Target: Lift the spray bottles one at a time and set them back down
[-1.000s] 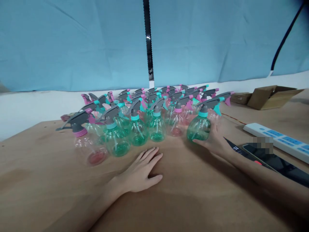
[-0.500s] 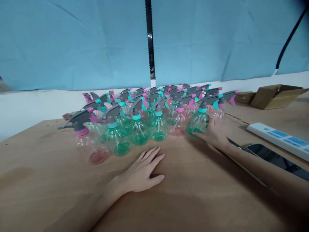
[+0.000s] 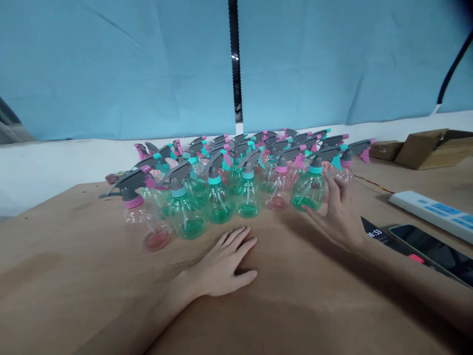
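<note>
Crowding the green bottle (image 3: 309,191), other spray bottles (image 3: 219,206) stand left and behind, pale tubes (image 3: 221,199) inside some; right lie a power strip (image 3: 436,209), phone (image 3: 428,246), open carton (image 3: 424,152). Your right hand (image 3: 342,217), digits parted, is beside it; your left hand (image 3: 225,264) lies loosely spread, left and nearer you.

Right hand (image 3: 338,214) (by green bottle (image 3: 309,190)) looser

Soft, rather dim light covers the tabletop (image 3: 74,256), probably from overhead. A long, dark shadow runs along the near side of the right forearm (image 3: 417,278), and a smaller one sits under the left hand (image 3: 225,264). A small glint shows on the black strip (image 3: 236,79). The rear spray bottles (image 3: 242,148) blur together, the left forearm (image 3: 148,315) stretches toward the lower edge, and the top right corner falls into darkness
</note>
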A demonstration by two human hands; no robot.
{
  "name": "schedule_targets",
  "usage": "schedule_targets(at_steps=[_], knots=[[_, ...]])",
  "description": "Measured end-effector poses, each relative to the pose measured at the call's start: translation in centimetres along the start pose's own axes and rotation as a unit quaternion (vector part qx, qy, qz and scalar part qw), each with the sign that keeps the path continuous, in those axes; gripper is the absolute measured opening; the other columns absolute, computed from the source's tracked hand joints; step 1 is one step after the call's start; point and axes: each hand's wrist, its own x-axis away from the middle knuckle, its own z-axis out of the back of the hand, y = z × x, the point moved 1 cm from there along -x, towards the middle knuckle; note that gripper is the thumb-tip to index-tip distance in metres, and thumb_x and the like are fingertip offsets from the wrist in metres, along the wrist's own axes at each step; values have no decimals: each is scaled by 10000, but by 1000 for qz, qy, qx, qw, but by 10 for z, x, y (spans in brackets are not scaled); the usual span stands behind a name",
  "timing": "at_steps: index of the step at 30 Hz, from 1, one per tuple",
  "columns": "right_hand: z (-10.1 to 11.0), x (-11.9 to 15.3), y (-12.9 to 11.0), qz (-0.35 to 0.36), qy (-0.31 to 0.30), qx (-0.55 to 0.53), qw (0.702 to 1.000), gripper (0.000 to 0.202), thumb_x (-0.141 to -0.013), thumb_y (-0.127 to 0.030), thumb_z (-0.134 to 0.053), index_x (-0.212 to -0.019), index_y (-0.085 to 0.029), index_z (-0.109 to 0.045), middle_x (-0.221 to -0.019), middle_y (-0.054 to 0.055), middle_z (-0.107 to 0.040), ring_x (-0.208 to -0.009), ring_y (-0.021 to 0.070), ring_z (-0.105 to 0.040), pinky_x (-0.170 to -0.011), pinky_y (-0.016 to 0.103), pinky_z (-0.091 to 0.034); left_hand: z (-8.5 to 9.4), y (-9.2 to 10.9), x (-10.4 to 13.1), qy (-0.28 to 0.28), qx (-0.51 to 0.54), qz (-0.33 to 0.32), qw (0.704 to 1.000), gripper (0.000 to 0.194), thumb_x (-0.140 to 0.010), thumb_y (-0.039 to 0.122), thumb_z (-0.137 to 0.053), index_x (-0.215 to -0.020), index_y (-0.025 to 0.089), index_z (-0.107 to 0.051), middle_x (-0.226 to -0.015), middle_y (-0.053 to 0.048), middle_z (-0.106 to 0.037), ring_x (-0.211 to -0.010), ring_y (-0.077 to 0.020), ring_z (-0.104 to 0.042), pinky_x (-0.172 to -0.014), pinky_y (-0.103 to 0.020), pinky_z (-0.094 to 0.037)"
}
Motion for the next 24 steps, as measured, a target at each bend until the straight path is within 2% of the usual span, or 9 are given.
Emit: schedule_targets(at_steps=[2, 3, 5, 7, 10, 12, 17, 24], knots=[[11, 12, -26, 60, -58, -51, 995, 658, -842, -447, -478, -1369, -115, -262, -1243, 206, -408, -1181, 346, -402, -943, 508, -382, 0, 1, 0, 0, 1, 2, 1000, 678, -838, 524, -426, -1394, 162, -282, -1492, -128, -165, -1363, -287, -154, -1082, -482, -204], [15, 19, -40, 93, -112, -78, 986, 617, -852, -433, -466, -1358, -129, -285, -1227, 192, -433, -1166, 330, -422, -943, 496, -394, 0, 1, 0, 3, 3, 4, 1000, 686, -838, 524, -426, -1396, 155, -276, -1491, -127, -169, -1362, -285, -159, -1083, -478, -203], [15, 32, -64, 127, -226, -138, 956, 564, -862, -397, -456, -1354, -173, -296, -1267, 153, -449, -1192, 293, -415, -969, 469, -393, -1, 1, 0, 12, 8, 9, 1000, 707, -834, 527, -428, -1398, 134, -264, -1487, -130, -181, -1360, -281, -172, -1089, -466, -200], [11, 42, -80, 138, -281, -187, 931, 590, -859, -408, -455, -1375, -187, -271, -1328, 138, -423, -1235, 284, -383, -991, 472, -378, -1, 1, 1, 16, 10, 11, 1000, 723, -835, 525, -426, -1401, 113, -249, -1485, -137, -187, -1359, -275, -177, -1098, -450, -191], [1, 48, -91, 125, -315, -207, 918, 633, -873, -418, -429, -1415, -163, -222, -1408, 138, -361, -1298, 279, -310, -1030, 484, -332, -3, 0, 1, 12, 9, 7, 1000, 729, -841, 517, -417, -1405, 93, -232, -1486, -144, -171, -1363, -268, -165, -1107, -437, -174], [-3, 47, -92, 127, -339, -191, 912, 626, -889, -433, -401, -1418, -138, -240, -1434, 132, -335, -1320, 267, -278, -1053, 480, -304, -3, -1, 0, 5, 9, 5, 1000, 731, -844, 509, -412, -1412, 97, -209, -1492, -134, -144, -1368, -261, -145, -1110, -433, -169], [5, 41, -88, 162, -402, -156, 888, 572, -925, -432, -334, -1409, -130, -282, -1458, 78, -282, -1345, 227, -221, -1089, 454, -245, -3, -1, -1, -9, 14, 7, 1000, 736, -848, 510, -400, -1425, 117, -167, -1498, -111, -110, -1373, -252, -120, -1114, -431, -162], [10, 39, -86, 171, -402, -172, 883, 554, -929, -407, -349, -1417, -162, -251, -1463, 59, -257, -1348, 229, -203, -1088, 475, -234, -3, -1, -2, -10, 6, 12, 1000, 706, -872, 515, -355, -1423, 111, -178, -1497, -105, -115, -1374, -234, -125, -1113, -425, -174]])
